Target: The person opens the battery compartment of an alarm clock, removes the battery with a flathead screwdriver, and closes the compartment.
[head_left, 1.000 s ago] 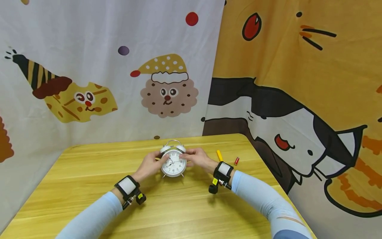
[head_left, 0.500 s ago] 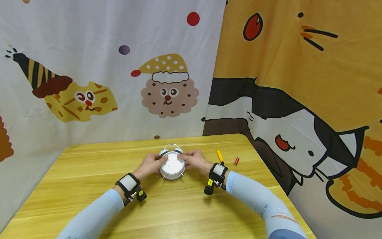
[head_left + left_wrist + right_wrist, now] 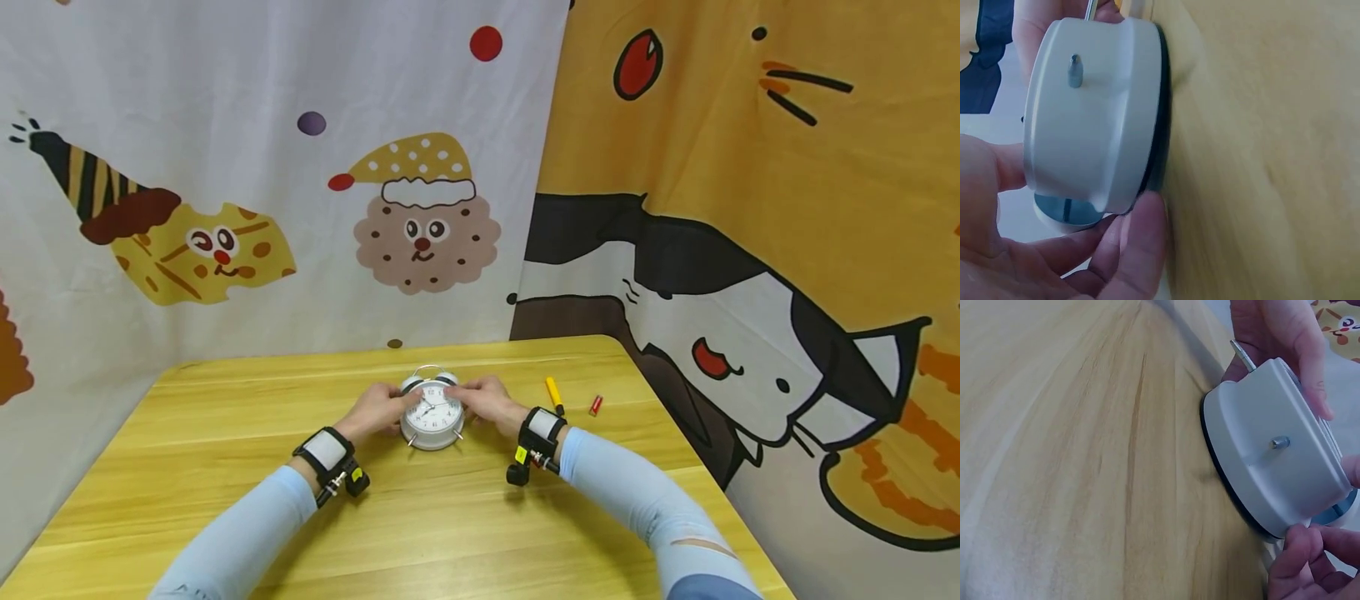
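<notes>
A white twin-bell alarm clock [image 3: 432, 417] leans back above the wooden table [image 3: 450, 533], dial facing up. My left hand [image 3: 373, 410] grips its left side, thumb over the rim. On the opposite side my right hand [image 3: 491, 402] holds it the same way, thumb near the right bell. The left wrist view shows the clock's white underside [image 3: 1091, 125] with a short metal foot [image 3: 1075, 72]; left fingertips [image 3: 1144, 231] curl behind its dark back edge. In the right wrist view, right fingertips [image 3: 1300, 544] pinch the back rim. The clock's back is hidden.
To the right lie a yellow-handled tool [image 3: 554, 395] with a dark end, perhaps a screwdriver, and a small red battery-like cylinder [image 3: 596, 406]. A cartoon-printed curtain [image 3: 300, 183] hangs behind the table and along its right side.
Over the last second the clock has tipped backward and come slightly lower in view, both hands moving with it. Glare covering its dial half a second ago is gone.
</notes>
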A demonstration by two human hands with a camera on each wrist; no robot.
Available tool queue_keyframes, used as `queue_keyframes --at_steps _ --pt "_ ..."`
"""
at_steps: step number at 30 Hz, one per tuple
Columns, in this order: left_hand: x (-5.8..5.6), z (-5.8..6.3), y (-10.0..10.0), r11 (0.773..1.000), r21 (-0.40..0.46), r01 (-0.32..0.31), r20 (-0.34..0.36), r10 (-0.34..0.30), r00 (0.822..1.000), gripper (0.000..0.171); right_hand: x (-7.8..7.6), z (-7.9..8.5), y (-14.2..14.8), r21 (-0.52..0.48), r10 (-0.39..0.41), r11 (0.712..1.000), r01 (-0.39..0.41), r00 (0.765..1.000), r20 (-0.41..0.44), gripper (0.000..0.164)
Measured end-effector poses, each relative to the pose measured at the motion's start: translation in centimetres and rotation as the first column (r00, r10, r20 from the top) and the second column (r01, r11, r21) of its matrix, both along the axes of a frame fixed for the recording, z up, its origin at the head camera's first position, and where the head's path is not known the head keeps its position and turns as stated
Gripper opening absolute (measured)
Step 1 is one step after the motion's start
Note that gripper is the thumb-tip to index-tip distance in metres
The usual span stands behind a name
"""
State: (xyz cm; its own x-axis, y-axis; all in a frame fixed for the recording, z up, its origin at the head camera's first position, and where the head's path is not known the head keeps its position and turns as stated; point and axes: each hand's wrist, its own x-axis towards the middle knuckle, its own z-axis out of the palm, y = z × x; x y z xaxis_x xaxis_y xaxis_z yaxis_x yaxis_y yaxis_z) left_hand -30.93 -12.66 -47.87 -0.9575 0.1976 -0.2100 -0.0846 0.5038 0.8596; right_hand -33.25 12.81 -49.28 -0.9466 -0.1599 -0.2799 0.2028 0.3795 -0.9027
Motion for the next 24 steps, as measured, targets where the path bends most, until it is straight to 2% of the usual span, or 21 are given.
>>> queue_keyframes --at_steps 6,10,15,20,24 --pt "-0.2 -0.1 -0.4 1.000 -0.011 0.015 0.021 -0.015 1.000 0.056 0.1 0.1 -0.5 0.018 0.005 1.000 -0.005 1.000 -0.008 0.048" --pt "-0.2 -0.4 -0.8 1.000 -0.029 0.000 0.017 0.001 1.000 0.058 0.1 0.1 -1.0 0.029 0.001 1.000 -0.001 1.000 0.003 0.047" --pt "-0.6 -1.0 -1.2 0.997 -0.071 -0.023 -0.033 0.020 0.999 0.058 0.0 0.1 -1.1 0.060 0.017 0.998 -0.016 1.000 -0.019 0.052" --pt "-0.4 -1.0 -1.3 0.992 -0.124 -0.022 -0.091 0.011 0.996 0.056 -0.1 0.6 -0.1 0.085 0.075 0.994 -0.071 0.996 -0.051 0.053" --pt "-0.1 -0.8 -1.6 0.980 -0.194 -0.041 -0.201 0.001 0.980 0.054 -0.1 1.8 1.5 0.112 0.103 0.989 -0.093 0.990 -0.095 0.042"
